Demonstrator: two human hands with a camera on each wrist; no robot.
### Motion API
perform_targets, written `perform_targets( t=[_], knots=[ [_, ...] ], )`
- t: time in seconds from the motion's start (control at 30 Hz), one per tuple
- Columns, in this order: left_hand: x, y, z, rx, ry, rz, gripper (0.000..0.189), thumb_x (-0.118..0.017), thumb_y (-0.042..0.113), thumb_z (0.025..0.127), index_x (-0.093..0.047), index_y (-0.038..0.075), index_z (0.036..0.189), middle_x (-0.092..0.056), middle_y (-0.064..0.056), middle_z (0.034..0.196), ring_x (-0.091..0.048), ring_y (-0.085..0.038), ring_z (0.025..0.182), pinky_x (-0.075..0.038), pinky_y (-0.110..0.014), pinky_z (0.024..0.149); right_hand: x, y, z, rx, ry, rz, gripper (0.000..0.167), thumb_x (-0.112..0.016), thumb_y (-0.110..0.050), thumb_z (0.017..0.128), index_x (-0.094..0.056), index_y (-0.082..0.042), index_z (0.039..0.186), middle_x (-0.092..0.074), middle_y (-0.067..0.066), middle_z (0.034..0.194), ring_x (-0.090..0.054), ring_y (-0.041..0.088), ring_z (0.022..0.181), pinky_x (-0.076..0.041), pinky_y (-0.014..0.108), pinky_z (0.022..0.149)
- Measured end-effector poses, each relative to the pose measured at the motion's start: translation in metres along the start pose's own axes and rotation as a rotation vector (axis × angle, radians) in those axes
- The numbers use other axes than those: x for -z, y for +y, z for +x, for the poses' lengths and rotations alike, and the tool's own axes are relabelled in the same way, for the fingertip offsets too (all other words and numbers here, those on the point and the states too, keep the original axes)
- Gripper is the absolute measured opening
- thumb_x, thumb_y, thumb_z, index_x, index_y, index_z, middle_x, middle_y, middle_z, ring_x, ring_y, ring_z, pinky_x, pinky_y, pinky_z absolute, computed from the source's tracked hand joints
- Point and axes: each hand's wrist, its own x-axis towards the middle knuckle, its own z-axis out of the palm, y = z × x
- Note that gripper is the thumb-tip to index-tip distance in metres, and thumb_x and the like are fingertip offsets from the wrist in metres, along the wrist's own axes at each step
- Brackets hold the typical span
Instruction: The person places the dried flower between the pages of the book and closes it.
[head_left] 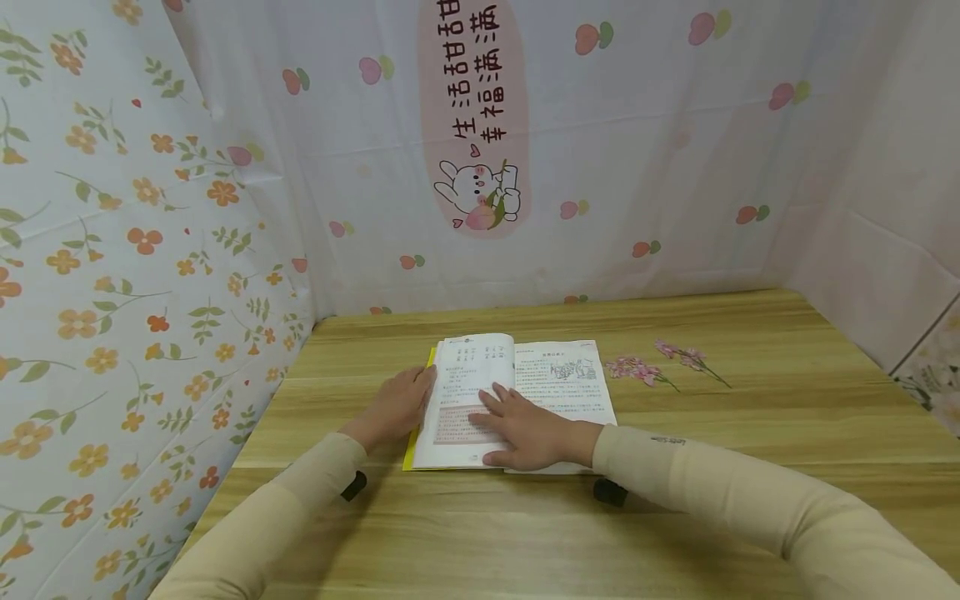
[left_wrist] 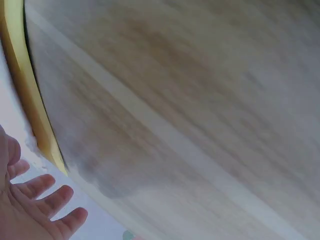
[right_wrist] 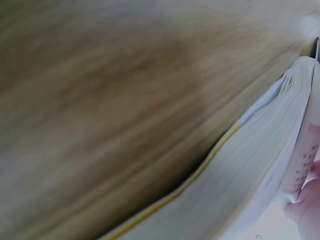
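Note:
An open book (head_left: 465, 367) with printed pages and a yellow cover lies on the wooden table. My right hand (head_left: 528, 429) rests on the pages near the fold, fingers spread and pointing left. At the book's left edge is my left hand (head_left: 396, 402), its fingertips by the yellow border. The left wrist view shows the left hand (left_wrist: 32, 210) with its fingers apart, beside the yellow cover edge (left_wrist: 30, 85). Seen from the right wrist, the thick page block (right_wrist: 255, 155) stands out, with only part of the right hand (right_wrist: 307, 210) in view.
Two sprigs of pink flowers (head_left: 636, 370) lie to the right of the book. The wooden table (head_left: 480, 533) reaches back to a patterned curtain (head_left: 645, 150). A floral cloth (head_left: 112, 292) hangs along the left side. Black wrist pieces (head_left: 610, 492) show beneath both sleeves.

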Motion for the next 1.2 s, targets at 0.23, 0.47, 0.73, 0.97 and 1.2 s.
perform_targets(
  t=[0.23,0.47,0.73,0.97,1.2],
  knots=[
    [-0.002,0.005,0.008,0.09,-0.187,-0.058,0.065,-0.046,0.04,0.103,-0.026,0.004,0.153,-0.033,-0.026,0.149,-0.033,-0.04,0.136,-0.027,-0.053,0.108,0.001,-0.005,0.005,-0.027,-0.032,-0.055,0.064,-0.052,-0.049,0.097,-0.042,-0.013,0.149,-0.021,0.022,0.156,-0.011,0.041,0.144,-0.015,0.053,0.113],
    [-0.006,0.014,0.008,0.068,-0.301,-0.026,0.076,-0.039,0.055,0.1,-0.02,0.007,0.155,-0.02,-0.026,0.155,-0.022,-0.043,0.14,-0.022,-0.055,0.11,0.004,-0.011,0.01,-0.047,-0.075,-0.119,0.064,-0.052,-0.049,0.097,-0.043,-0.013,0.148,-0.025,0.021,0.155,-0.015,0.042,0.143,-0.015,0.052,0.113],
    [-0.01,0.015,0.009,0.059,-0.296,0.021,0.08,-0.04,0.059,0.098,-0.02,0.007,0.155,-0.021,-0.026,0.154,-0.022,-0.043,0.14,-0.022,-0.056,0.109,0.003,-0.012,0.014,-0.063,-0.106,-0.19,0.065,-0.052,-0.051,0.095,-0.042,-0.015,0.148,-0.027,0.019,0.155,-0.018,0.04,0.143,-0.016,0.051,0.113],
    [-0.011,0.015,0.009,0.058,-0.297,0.04,0.08,-0.039,0.06,0.098,-0.02,0.008,0.155,-0.021,-0.024,0.155,-0.022,-0.042,0.14,-0.022,-0.055,0.109,0.007,-0.017,0.016,-0.073,-0.11,-0.212,0.065,-0.054,-0.052,0.094,-0.043,-0.015,0.147,-0.03,0.019,0.154,-0.021,0.041,0.141,-0.02,0.053,0.111],
    [-0.011,0.015,0.008,0.046,-0.301,0.049,0.079,-0.038,0.06,0.099,-0.02,0.007,0.155,-0.022,-0.024,0.155,-0.023,-0.042,0.139,-0.024,-0.056,0.108,0.008,-0.015,0.014,-0.073,-0.118,-0.208,0.065,-0.052,-0.053,0.094,-0.043,-0.015,0.147,-0.029,0.018,0.154,-0.02,0.039,0.143,-0.018,0.049,0.113]
  ],
)
